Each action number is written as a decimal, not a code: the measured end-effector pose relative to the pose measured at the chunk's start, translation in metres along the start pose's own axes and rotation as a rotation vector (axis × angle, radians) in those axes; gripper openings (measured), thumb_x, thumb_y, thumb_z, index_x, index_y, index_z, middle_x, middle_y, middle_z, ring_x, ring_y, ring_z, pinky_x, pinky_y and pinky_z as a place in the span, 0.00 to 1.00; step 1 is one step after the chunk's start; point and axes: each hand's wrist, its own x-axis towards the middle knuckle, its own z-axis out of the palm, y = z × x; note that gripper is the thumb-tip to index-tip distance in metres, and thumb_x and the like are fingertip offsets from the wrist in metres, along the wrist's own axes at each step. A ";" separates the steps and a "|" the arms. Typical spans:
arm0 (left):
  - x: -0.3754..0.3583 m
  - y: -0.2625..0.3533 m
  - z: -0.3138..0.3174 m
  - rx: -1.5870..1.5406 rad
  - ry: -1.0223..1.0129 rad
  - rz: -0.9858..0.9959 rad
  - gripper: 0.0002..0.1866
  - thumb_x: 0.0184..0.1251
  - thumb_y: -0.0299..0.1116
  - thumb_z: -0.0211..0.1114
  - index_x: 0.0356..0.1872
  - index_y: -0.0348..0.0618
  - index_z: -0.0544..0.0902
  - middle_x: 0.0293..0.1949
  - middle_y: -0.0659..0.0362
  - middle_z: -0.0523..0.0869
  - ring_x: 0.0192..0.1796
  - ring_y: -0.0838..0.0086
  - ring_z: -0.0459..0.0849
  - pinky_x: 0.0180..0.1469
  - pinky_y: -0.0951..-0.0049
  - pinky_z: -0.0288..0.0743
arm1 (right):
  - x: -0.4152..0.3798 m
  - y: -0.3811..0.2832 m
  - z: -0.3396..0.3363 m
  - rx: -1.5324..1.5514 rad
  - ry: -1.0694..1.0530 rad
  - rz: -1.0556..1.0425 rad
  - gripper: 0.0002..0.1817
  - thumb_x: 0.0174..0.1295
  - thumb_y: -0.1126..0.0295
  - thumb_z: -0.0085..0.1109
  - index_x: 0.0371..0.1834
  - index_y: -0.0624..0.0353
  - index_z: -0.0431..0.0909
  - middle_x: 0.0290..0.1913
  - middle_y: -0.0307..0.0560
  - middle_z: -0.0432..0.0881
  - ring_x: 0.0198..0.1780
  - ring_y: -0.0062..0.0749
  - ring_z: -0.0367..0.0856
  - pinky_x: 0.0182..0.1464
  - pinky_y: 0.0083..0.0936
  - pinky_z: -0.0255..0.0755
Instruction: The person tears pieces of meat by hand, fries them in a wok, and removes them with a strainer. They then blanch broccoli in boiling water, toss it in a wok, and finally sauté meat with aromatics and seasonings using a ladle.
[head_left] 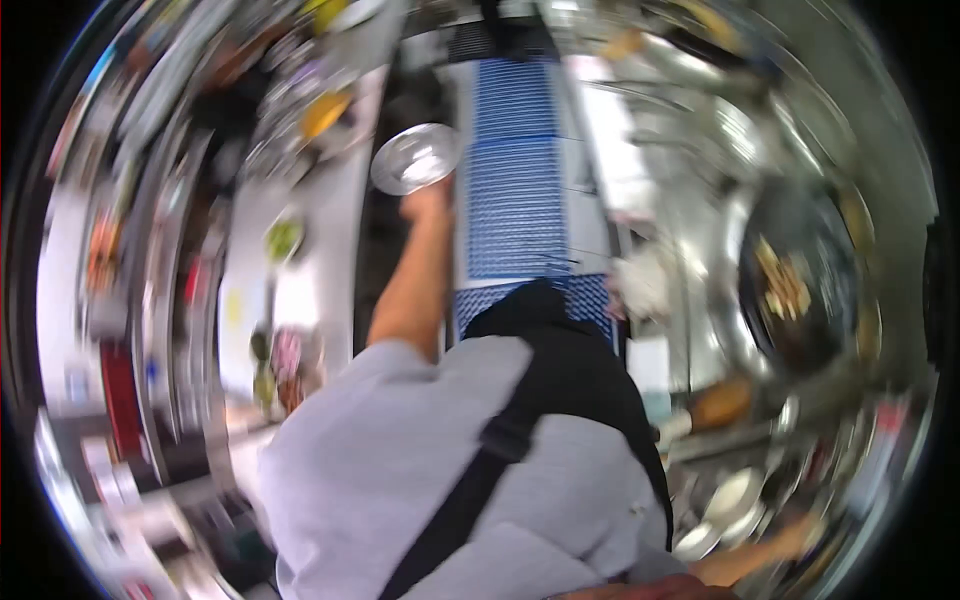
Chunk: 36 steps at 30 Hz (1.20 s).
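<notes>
My left arm reaches forward, and my left hand (427, 200) is closed on the near rim of a shiny metal bowl (415, 158). The bowl is above the floor, beside the left counter; its inside looks bare and bright. At the lower right, a blurred forearm stretches sideways from near my body and appears to be mine. Its end, my right hand (806, 532), is smeared by motion, so its fingers cannot be made out. Pale bowls (735, 497) are close to it.
A dark wok (800, 270) with browned pieces of food sits on the steel range at right. The left counter (330, 215) bears a small dish of green food (285, 238) and several blurred containers. Blue ribbed matting (515, 200) runs along the aisle between them.
</notes>
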 end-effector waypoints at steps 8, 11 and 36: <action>0.043 0.019 -0.059 -0.460 0.134 -0.001 0.13 0.70 0.25 0.56 0.50 0.26 0.74 0.45 0.45 0.82 0.34 0.61 0.88 0.31 0.70 0.89 | 0.152 -0.167 -0.258 1.116 -0.020 0.663 0.09 0.61 0.72 0.65 0.42 0.65 0.85 0.37 0.49 0.88 0.38 0.33 0.83 0.43 0.30 0.76; 0.091 0.014 -0.097 -0.595 0.201 -0.045 0.09 0.72 0.28 0.55 0.41 0.30 0.77 0.34 0.48 0.83 0.28 0.64 0.86 0.24 0.69 0.82 | 0.107 -0.183 -0.192 1.450 -0.508 0.662 0.09 0.64 0.70 0.64 0.44 0.61 0.84 0.36 0.45 0.86 0.37 0.29 0.82 0.38 0.26 0.75; -0.451 -0.080 0.157 0.582 -2.275 1.601 0.18 0.72 0.45 0.59 0.38 0.39 0.86 0.38 0.52 0.88 0.50 0.58 0.82 0.61 0.56 0.64 | 0.056 -0.422 -0.379 0.964 -0.716 1.428 0.13 0.62 0.67 0.60 0.37 0.67 0.72 0.20 0.49 0.75 0.18 0.44 0.77 0.23 0.37 0.73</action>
